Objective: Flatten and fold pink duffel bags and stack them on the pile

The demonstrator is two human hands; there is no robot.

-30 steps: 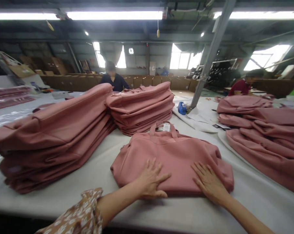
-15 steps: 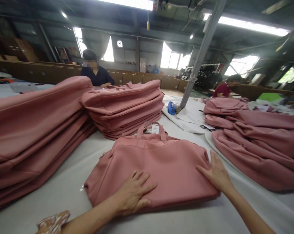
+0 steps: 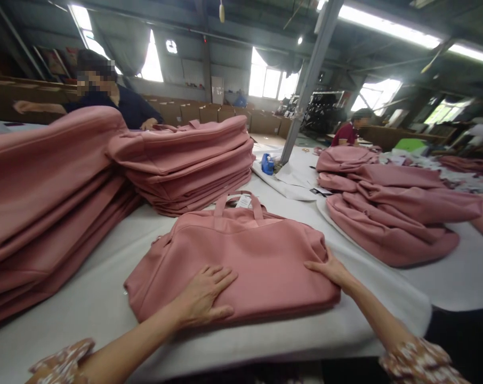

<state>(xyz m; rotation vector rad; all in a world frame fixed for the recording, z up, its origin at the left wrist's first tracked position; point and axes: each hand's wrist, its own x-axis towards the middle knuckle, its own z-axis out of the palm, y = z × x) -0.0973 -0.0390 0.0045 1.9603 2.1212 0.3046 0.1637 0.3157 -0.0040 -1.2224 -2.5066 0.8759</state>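
A pink travel bag (image 3: 261, 261) with two short handles and a white tag (image 3: 243, 201) lies flat in front of me, handles pointing away. My left hand (image 3: 204, 297) rests palm down on its lower middle, fingers spread. At the bag's right end is my right hand (image 3: 332, 269), its thumb on the upper face. The other fingers go round the edge and are mostly hidden by the bag, which this hand grips.
Stacks of pink bags stand at the left (image 3: 45, 176) and behind (image 3: 185, 165). More crumpled pink bags (image 3: 389, 229) lie on the right. A blue tape dispenser (image 3: 267, 164) sits by a grey post (image 3: 311, 80). Two people work across the white table (image 3: 297, 336), whose edge is near me.
My right hand has closed round the bag's right end, where its fingers were outstretched before. My left hand stays flat on the bag. The view has shifted, and the person at left stretches out an arm.
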